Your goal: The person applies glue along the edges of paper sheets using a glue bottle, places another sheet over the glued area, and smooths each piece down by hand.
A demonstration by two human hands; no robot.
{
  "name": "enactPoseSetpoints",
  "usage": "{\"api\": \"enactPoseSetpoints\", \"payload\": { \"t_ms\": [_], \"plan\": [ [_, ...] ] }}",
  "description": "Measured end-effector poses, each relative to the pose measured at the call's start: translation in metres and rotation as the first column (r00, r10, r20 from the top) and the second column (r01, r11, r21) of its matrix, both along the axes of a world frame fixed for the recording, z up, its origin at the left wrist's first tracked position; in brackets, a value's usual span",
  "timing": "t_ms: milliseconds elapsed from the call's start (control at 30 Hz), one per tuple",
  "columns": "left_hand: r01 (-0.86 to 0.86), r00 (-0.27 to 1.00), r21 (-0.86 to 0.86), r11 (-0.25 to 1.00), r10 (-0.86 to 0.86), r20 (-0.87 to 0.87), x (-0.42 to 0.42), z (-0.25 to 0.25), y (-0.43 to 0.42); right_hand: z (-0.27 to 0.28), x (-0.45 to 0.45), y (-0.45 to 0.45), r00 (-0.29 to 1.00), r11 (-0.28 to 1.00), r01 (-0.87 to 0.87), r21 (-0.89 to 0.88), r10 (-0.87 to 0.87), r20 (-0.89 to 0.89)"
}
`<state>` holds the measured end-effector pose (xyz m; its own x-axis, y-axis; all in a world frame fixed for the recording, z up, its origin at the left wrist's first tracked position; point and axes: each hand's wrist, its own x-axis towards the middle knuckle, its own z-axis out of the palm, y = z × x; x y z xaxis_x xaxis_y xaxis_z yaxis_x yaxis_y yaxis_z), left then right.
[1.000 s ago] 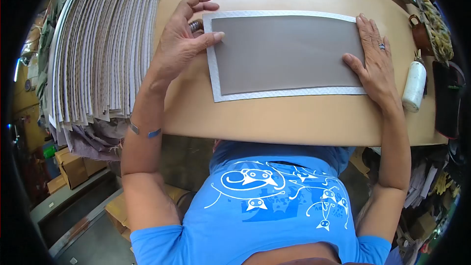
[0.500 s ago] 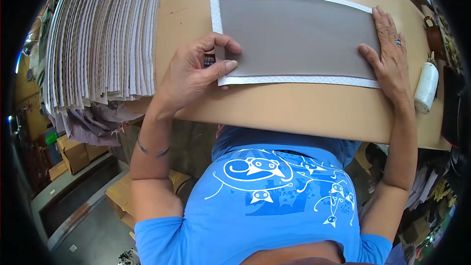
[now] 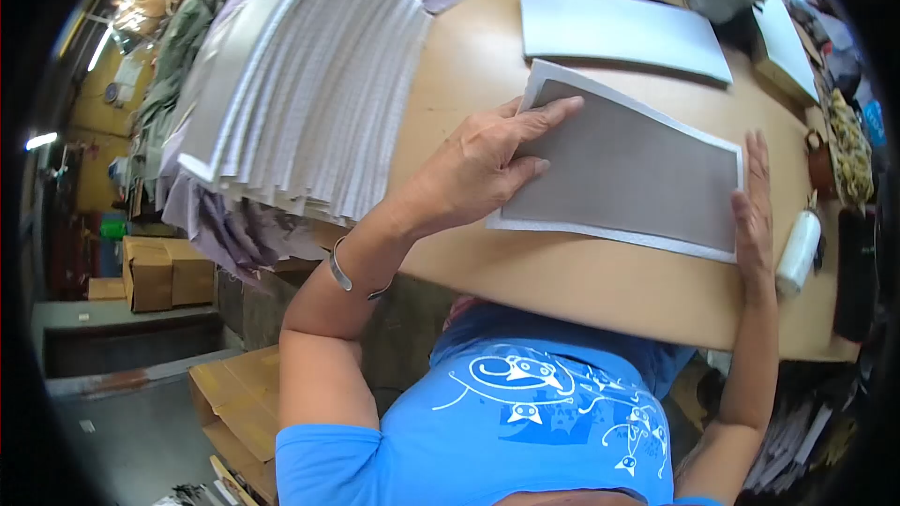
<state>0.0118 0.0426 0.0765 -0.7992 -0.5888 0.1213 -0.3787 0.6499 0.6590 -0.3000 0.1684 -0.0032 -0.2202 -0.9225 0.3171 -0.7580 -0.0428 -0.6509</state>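
Note:
A rectangular grey sheet with a white textured border [image 3: 637, 169] is raised at its left side above the table. My left hand [image 3: 497, 155] grips that left edge, with the thumb and forefinger over the grey face and the other fingers partly hidden. At the opposite short edge, my right hand [image 3: 753, 215] stands on its side with fingers stretched out. Its thumb touches or nearly touches the border there. Left of my left hand rises a thick stack of white-edged sheets [image 3: 309, 84].
Behind the sheet lies a flat white board or stack [image 3: 623, 33] on the tan table [image 3: 562, 290]. A white bottle [image 3: 798, 253] lies near the right edge, with a brown cup [image 3: 820, 164] beyond it. Cardboard boxes [image 3: 169, 274] stand on the floor to the left.
The view has shifted, showing more of the table's far side. The bordered sheet's left side has come up off the table in my left hand. My right hand has turned from flat to edgewise.

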Motion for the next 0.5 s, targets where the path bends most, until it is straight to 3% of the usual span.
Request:
{"api": "enactPoseSetpoints", "payload": {
  "t_ms": [133, 167, 233, 333, 400, 500],
  "plan": [
    [-0.167, 0.962, -0.158, 0.973, 0.126, -0.241, 0.029, 0.055, -0.008, 0.001, -0.005, 0.001, 0.991, 0.993, 0.059, -0.1, -0.046, 0.128],
    [-0.248, 0.92, -0.183, 0.951, 0.173, -0.351, 0.04, 0.072, -0.007, 0.001, -0.005, 0.002, 0.994, 0.994, 0.046, -0.094, -0.036, 0.104],
    [-0.457, 0.709, -0.074, 0.886, 0.313, -0.632, 0.061, 0.1, -0.009, -0.002, -0.006, 0.002, 0.998, 0.996, 0.015, -0.084, -0.01, 0.056],
    [-0.624, 0.537, -0.009, 0.781, 0.421, -0.731, 0.12, 0.127, -0.019, 0.009, 0.008, 0.007, 0.996, 0.999, -0.003, -0.036, 0.006, 0.092],
    [-0.631, 0.455, 0.052, 0.774, 0.423, -0.784, 0.152, 0.124, -0.03, 0.01, 0.01, 0.007, 0.997, 1.0, -0.011, -0.017, 0.012, 0.077],
    [-0.766, 0.44, 0.024, 0.643, 0.551, -0.709, 0.176, 0.103, -0.038, 0.009, 0.011, 0.009, 1.0, 1.0, -0.021, 0.016, 0.021, 0.016]
  ]
}}
